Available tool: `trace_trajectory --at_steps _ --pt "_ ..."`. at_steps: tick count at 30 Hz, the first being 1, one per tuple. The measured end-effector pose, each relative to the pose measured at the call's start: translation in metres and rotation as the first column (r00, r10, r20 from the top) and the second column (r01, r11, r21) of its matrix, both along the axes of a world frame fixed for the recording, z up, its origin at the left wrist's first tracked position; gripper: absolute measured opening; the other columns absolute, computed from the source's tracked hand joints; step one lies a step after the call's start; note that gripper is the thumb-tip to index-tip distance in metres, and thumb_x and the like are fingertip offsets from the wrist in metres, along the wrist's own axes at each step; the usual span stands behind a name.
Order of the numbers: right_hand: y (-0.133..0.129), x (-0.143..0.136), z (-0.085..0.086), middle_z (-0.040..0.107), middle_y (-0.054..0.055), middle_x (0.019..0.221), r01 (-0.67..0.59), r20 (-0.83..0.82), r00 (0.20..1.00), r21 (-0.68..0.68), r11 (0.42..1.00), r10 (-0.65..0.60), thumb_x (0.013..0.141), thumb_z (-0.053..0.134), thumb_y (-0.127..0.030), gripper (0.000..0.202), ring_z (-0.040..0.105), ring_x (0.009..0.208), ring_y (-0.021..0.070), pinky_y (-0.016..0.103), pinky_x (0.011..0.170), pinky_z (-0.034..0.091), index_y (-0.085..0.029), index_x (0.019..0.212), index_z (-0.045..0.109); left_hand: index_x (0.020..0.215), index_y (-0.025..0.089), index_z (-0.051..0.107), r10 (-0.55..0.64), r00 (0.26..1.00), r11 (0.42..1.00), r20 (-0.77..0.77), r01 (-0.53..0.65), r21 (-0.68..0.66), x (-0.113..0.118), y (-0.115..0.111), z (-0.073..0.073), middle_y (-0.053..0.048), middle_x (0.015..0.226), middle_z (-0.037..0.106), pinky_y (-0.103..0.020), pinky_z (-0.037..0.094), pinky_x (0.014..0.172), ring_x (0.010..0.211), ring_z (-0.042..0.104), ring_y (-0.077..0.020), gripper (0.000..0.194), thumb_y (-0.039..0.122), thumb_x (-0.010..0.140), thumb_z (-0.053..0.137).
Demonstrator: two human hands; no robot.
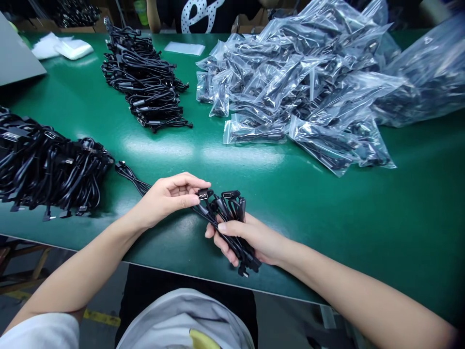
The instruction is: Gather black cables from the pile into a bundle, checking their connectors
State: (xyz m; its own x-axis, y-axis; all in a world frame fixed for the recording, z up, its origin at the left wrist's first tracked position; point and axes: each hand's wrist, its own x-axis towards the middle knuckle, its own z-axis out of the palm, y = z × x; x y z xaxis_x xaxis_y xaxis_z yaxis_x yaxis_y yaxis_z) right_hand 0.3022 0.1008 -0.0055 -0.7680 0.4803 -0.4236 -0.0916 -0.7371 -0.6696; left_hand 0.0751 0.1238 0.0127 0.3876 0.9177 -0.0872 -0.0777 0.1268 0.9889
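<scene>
A bunch of folded black cables (232,237) is wrapped in the fingers of my right hand (256,235), above the table's near edge. Their connector ends point up and away, and more plugs stick out below my palm. My left hand (174,194) pinches a black cable connector (204,195) with a metal socket, between thumb and fingertips, at the upper left of the bunch. Another flat connector (231,195) shows just right of it. Behind my left wrist a single bundled cable (132,178) lies on the table.
On the green table (174,155), a cable heap (47,165) lies left and another cable pile (145,82) farther back. Clear bags of cables (290,82) are heaped back right. White sheets (63,47) and a pale box (18,53) sit far left. A person (203,17) is opposite.
</scene>
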Motion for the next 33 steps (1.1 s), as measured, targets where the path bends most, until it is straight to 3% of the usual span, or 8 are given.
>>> trace_trajectory --at_steps 8,16,18,21,23,26,28,33 --pt "0.000 -0.001 0.000 0.063 -0.001 0.061 0.003 -0.003 1.000 -0.001 1.000 -0.003 0.081 0.064 -0.033 0.022 0.056 0.044 0.0082 0.017 0.040 0.049 -0.012 0.088 0.067 0.105 0.025 0.078 0.004 1.000 1.000 -0.023 -0.004 -0.014 0.001 0.000 0.000 -0.003 0.100 0.071 -0.022 0.050 0.084 0.089 0.062 -0.0109 0.025 0.023 0.080 0.079" --pt "-0.003 -0.001 -0.003 0.066 0.001 0.066 -0.008 -0.019 1.000 -0.018 1.000 0.008 0.083 0.068 -0.037 0.025 0.060 0.050 0.0105 0.021 0.047 0.051 -0.013 0.090 0.068 0.108 0.018 0.075 0.016 0.996 0.999 -0.085 -0.019 -0.032 0.002 0.001 -0.001 -0.009 0.111 0.073 -0.031 0.051 0.093 0.100 0.066 -0.0184 0.031 0.030 0.080 0.078" --pt "-0.001 -0.002 -0.003 0.068 0.002 0.074 0.037 -0.046 0.998 -0.003 0.999 -0.037 0.080 0.074 -0.038 0.027 0.065 0.062 0.0124 0.024 0.060 0.054 -0.013 0.090 0.070 0.112 0.018 0.073 0.087 0.991 0.996 -0.104 -0.087 0.000 0.004 0.001 0.000 -0.009 0.113 0.071 -0.031 0.050 0.094 0.102 0.064 -0.0182 0.034 0.032 0.081 0.077" --pt "0.006 -0.002 -0.004 0.064 0.000 0.079 0.243 -0.054 0.969 0.053 0.968 -0.241 0.071 0.085 -0.038 0.030 0.061 0.072 0.0113 0.024 0.069 0.051 -0.016 0.086 0.073 0.114 0.017 0.067 0.239 0.957 0.970 -0.165 -0.230 0.074 0.007 0.001 -0.001 -0.006 0.106 0.067 -0.027 0.049 0.088 0.095 0.061 -0.0146 0.036 0.032 0.082 0.075" --pt "0.015 -0.001 -0.004 0.060 -0.002 0.078 0.399 -0.045 0.917 0.091 0.912 -0.396 0.067 0.088 -0.038 0.031 0.056 0.069 0.0101 0.023 0.066 0.049 -0.017 0.084 0.072 0.106 0.016 0.065 0.172 0.964 0.985 -0.202 -0.167 0.040 0.009 -0.001 -0.001 -0.002 0.091 0.064 -0.025 0.049 0.077 0.082 0.059 -0.0122 0.030 0.034 0.084 0.073" --pt "0.026 0.003 -0.006 0.060 -0.002 0.081 0.554 -0.031 0.831 0.144 0.820 -0.556 0.067 0.088 -0.040 0.031 0.054 0.073 0.0116 0.025 0.068 0.048 -0.020 0.085 0.072 0.101 0.015 0.064 -0.135 0.972 0.988 -0.193 0.118 -0.097 0.014 -0.007 -0.003 -0.001 0.082 0.062 -0.025 0.048 0.070 0.073 0.057 -0.0116 0.028 0.036 0.084 0.072" --pt "0.029 0.004 -0.006 0.061 -0.002 0.082 0.594 -0.018 0.798 0.189 0.782 -0.602 0.070 0.086 -0.041 0.029 0.055 0.076 0.0130 0.026 0.070 0.049 -0.021 0.086 0.071 0.102 0.016 0.063 -0.256 0.948 0.964 -0.189 0.235 -0.126 0.019 -0.011 -0.003 -0.002 0.086 0.064 -0.026 0.048 0.072 0.076 0.058 -0.0121 0.030 0.034 0.081 0.075" --pt "0.023 -0.001 -0.004 0.064 -0.002 0.084 0.605 -0.037 0.773 0.346 0.717 -0.634 0.073 0.083 -0.035 0.020 0.058 0.082 0.0141 0.029 0.080 0.049 -0.021 0.083 0.072 0.088 0.017 0.059 -0.272 0.926 0.962 -0.263 0.266 -0.059 0.032 -0.020 -0.003 0.002 0.078 0.061 -0.024 0.046 0.069 0.071 0.056 -0.0108 0.026 0.031 0.078 0.078"
